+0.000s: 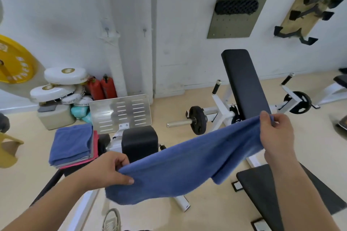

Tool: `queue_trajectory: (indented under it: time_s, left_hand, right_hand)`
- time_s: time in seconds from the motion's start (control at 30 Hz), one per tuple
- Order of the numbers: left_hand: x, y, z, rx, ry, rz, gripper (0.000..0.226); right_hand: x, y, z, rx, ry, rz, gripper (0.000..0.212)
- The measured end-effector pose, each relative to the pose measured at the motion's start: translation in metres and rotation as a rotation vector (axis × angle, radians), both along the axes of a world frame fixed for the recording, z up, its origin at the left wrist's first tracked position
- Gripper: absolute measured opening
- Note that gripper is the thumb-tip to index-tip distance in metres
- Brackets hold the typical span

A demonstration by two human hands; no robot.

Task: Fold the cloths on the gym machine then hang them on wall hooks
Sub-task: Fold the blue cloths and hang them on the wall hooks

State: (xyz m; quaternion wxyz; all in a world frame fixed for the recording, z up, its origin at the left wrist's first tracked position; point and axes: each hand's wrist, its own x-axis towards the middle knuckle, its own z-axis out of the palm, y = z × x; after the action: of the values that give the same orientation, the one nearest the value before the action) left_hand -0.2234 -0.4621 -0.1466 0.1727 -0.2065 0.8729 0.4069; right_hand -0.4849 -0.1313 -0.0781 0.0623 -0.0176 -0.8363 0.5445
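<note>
Head: both hands [110,170] curled round cloth [187,167]

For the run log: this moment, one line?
phase: folding | left hand: pinches blue cloth | right hand: pinches same | folded stack: on machine

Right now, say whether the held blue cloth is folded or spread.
Spread: the left hand and right hand grip opposite ends of the blue cloth, which sags between them.

The left forearm [56,202] and right forearm [300,193] are seen bare up to the frame's edge. A short, trimmed nail is shown on the thumb of the left hand [110,169]; the right hand [276,133] is likewise uncovered. A pale grey-beige sneaker [111,220] with light laces is worn.
</note>
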Motion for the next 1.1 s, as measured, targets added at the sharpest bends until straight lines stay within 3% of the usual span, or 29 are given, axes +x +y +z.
queue_trajectory:
  time_s: [0.17,0.33,0.5,0.6,0.73,0.87,1.0,1.1]
  left_hand:
    - [-0.006,0.01,0.021,-0.007,0.071,-0.002,0.012]
    - [-0.044,0.057,0.054,0.221,0.315,0.144,0.007]
    - [-0.058,0.08,0.063,0.404,0.419,0.233,0.006]
    - [-0.054,0.076,0.06,0.466,0.361,0.21,0.008]
    - [-0.038,0.066,0.05,0.433,0.211,0.13,0.021]
    - [-0.03,0.06,0.04,0.577,0.244,0.217,0.027]
    - [-0.035,0.068,0.044,0.846,0.399,0.474,0.023]
    - [-0.044,0.071,0.047,0.775,0.436,0.729,0.018]
  right_hand:
    - [0.034,-0.016,0.001,0.064,-0.04,0.2,0.02]
    - [0.085,-0.07,-0.008,-0.209,-0.253,0.543,0.005]
    - [0.112,-0.089,-0.021,-0.319,-0.419,0.879,0.019]
    - [0.111,-0.088,-0.025,-0.347,-0.405,0.809,0.019]
    - [0.096,-0.079,-0.031,-0.405,-0.34,0.529,0.015]
    - [0.086,-0.069,-0.041,-0.408,-0.371,0.43,0.017]
    - [0.085,-0.06,-0.049,-0.338,-0.364,0.365,0.018]
    - [0.085,-0.054,-0.053,-0.322,-0.335,0.249,0.023]
